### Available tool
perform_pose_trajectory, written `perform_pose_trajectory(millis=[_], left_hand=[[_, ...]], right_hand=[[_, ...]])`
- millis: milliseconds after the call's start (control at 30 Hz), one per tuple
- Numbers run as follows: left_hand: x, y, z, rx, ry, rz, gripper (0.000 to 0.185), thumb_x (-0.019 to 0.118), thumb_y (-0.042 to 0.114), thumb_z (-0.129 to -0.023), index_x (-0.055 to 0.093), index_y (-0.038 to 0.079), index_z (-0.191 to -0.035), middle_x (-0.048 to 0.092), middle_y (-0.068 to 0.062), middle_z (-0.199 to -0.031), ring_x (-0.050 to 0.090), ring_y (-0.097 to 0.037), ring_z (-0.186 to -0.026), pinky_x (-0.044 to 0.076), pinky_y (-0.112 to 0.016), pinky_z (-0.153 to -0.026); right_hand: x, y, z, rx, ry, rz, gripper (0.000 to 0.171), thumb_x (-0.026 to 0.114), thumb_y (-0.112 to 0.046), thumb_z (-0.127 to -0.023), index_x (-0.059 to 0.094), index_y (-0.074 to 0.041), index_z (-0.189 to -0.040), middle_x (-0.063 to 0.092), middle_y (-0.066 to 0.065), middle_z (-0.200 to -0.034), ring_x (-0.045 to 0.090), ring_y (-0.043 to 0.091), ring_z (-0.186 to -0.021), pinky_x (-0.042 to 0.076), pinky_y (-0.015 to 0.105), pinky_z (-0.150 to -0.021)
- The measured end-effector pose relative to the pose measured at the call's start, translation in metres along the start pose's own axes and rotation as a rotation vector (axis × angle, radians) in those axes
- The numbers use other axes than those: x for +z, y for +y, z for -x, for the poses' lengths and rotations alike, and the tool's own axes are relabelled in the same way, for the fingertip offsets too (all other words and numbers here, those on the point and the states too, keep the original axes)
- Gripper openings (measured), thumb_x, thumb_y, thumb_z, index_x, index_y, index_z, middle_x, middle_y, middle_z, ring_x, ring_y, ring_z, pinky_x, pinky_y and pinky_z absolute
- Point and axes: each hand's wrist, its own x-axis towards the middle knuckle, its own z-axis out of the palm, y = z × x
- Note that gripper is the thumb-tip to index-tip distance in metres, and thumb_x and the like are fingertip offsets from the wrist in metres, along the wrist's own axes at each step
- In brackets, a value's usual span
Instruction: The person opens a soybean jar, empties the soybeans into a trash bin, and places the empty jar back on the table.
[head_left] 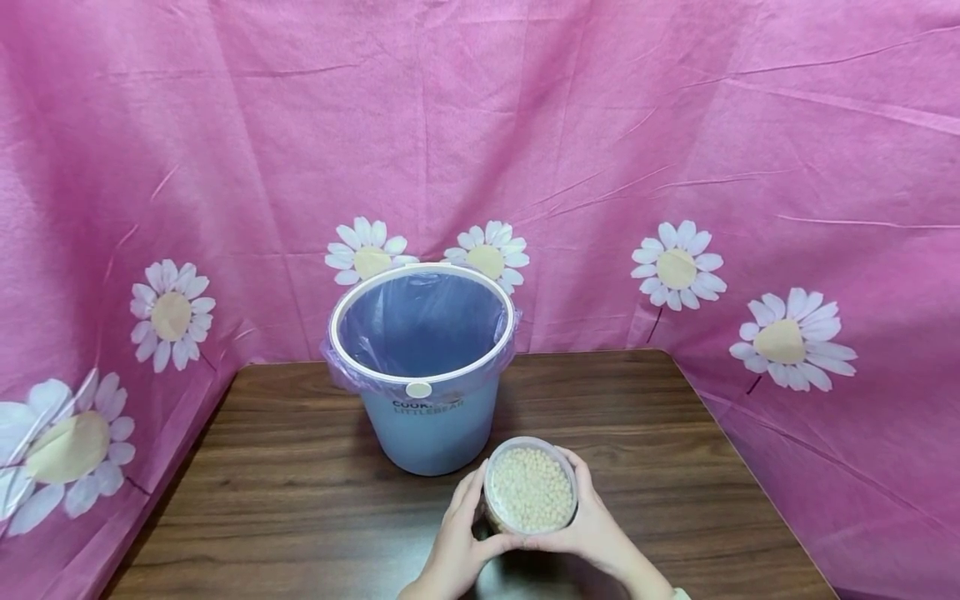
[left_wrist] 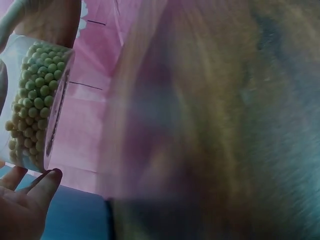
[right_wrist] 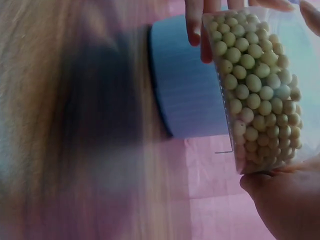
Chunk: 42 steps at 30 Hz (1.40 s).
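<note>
Between my two hands is a clear round plastic tub of pale yellow beans (head_left: 529, 490), raised off the table. My left hand (head_left: 459, 533) grips its left side, and my right hand (head_left: 592, 529) grips the right side, with both thumbs meeting at the near edge. In the left wrist view the beans (left_wrist: 37, 100) are heaped against the tub's transparent wall, and left fingertips (left_wrist: 47, 182) press near its base. The right wrist view shows the same tub (right_wrist: 257, 95) tilted in frame, the right hand (right_wrist: 290, 200) below it.
A light blue bucket (head_left: 431, 433) with a white rim ring and a purple plastic bag liner (head_left: 348, 367) stands just beyond the tub, to its left. Both are on or over a dark wood-grain table (head_left: 300, 517). Pink cloth (head_left: 600, 125) with white daisies surrounds the back and sides.
</note>
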Motion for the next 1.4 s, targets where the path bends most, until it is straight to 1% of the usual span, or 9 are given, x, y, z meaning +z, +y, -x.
perform_pose_trajectory(millis=[167,300,467,600,667,800,1067,1233,1400], left_hand=[[-0.004,0.010,-0.004,0.063,0.036,-0.086,0.100,0.082,0.040,-0.076,0.027,0.019,-0.157,0.042,-0.008,-0.149,0.047,-0.026,-0.134,0.048,-0.039,-0.105],[-0.006,0.015,-0.007,0.089,0.049,-0.096,0.103,0.085,0.036,-0.074,0.028,0.016,-0.157,0.043,-0.009,-0.149,0.047,-0.026,-0.135,0.047,-0.043,-0.106],[-0.005,0.020,-0.010,0.030,0.032,-0.101,0.112,0.086,0.045,-0.072,0.020,0.023,-0.158,0.042,-0.013,-0.152,0.047,-0.031,-0.136,0.047,-0.052,-0.104],[-0.002,0.025,-0.010,-0.018,0.047,-0.070,0.119,0.089,0.048,-0.067,0.015,0.027,-0.158,0.042,-0.012,-0.153,0.047,-0.029,-0.136,0.045,-0.051,-0.106],[0.001,0.027,-0.010,-0.034,0.069,-0.063,0.124,0.090,0.049,-0.064,0.013,0.026,-0.158,0.041,-0.010,-0.153,0.047,-0.027,-0.136,0.045,-0.048,-0.107],[0.005,0.031,-0.009,-0.063,0.133,-0.064,0.132,0.092,0.054,-0.056,0.013,0.026,-0.157,0.041,-0.003,-0.152,0.048,-0.023,-0.134,0.046,-0.042,-0.106],[0.005,0.029,-0.010,0.029,0.271,-0.130,0.122,0.095,0.047,-0.052,0.031,0.019,-0.151,0.054,0.001,-0.140,0.059,-0.018,-0.121,0.052,-0.038,-0.097],[0.003,0.029,-0.011,0.083,0.293,-0.125,0.121,0.096,0.046,-0.051,0.033,0.017,-0.150,0.056,0.000,-0.137,0.060,-0.018,-0.118,0.053,-0.038,-0.095],[0.001,0.026,-0.012,0.142,0.301,-0.148,0.120,0.095,0.048,-0.051,0.035,0.015,-0.149,0.056,0.000,-0.135,0.061,-0.018,-0.117,0.054,-0.037,-0.093]], right_hand=[[-0.002,-0.008,0.002,-0.077,0.058,-0.003,0.114,0.097,-0.010,-0.052,0.032,-0.011,-0.146,0.050,0.016,-0.141,0.049,0.004,-0.121,0.042,0.024,-0.098],[-0.001,-0.013,0.004,-0.089,0.084,-0.043,0.110,0.094,-0.006,-0.054,0.034,-0.010,-0.146,0.051,0.018,-0.140,0.049,0.001,-0.117,0.042,0.023,-0.097],[0.001,-0.020,0.004,-0.064,0.100,-0.084,0.107,0.092,-0.005,-0.055,0.036,-0.010,-0.146,0.052,0.016,-0.139,0.051,0.003,-0.115,0.042,0.023,-0.096],[0.003,-0.024,0.003,-0.074,0.106,-0.122,0.106,0.091,-0.004,-0.056,0.037,-0.011,-0.147,0.053,0.016,-0.139,0.052,0.004,-0.115,0.041,0.021,-0.097],[0.005,-0.025,0.002,-0.098,0.115,-0.089,0.109,0.092,-0.006,-0.054,0.037,-0.011,-0.147,0.054,0.016,-0.139,0.052,0.003,-0.116,0.041,0.021,-0.098],[0.010,-0.028,0.003,-0.148,0.158,0.040,0.115,0.096,-0.014,-0.048,0.039,-0.009,-0.148,0.056,0.015,-0.139,0.053,0.002,-0.116,0.043,0.024,-0.098],[0.014,-0.037,0.003,-0.178,0.180,0.112,0.111,0.097,-0.028,-0.048,0.044,-0.012,-0.144,0.059,0.006,-0.136,0.056,0.006,-0.115,0.046,0.028,-0.097],[0.012,-0.038,0.002,-0.215,0.196,0.183,0.110,0.097,-0.035,-0.046,0.046,-0.013,-0.141,0.063,0.004,-0.129,0.059,0.009,-0.110,0.049,0.032,-0.091],[0.011,-0.038,0.002,-0.211,0.201,0.204,0.108,0.097,-0.037,-0.045,0.048,-0.013,-0.138,0.065,0.001,-0.123,0.060,0.009,-0.106,0.050,0.033,-0.088]])
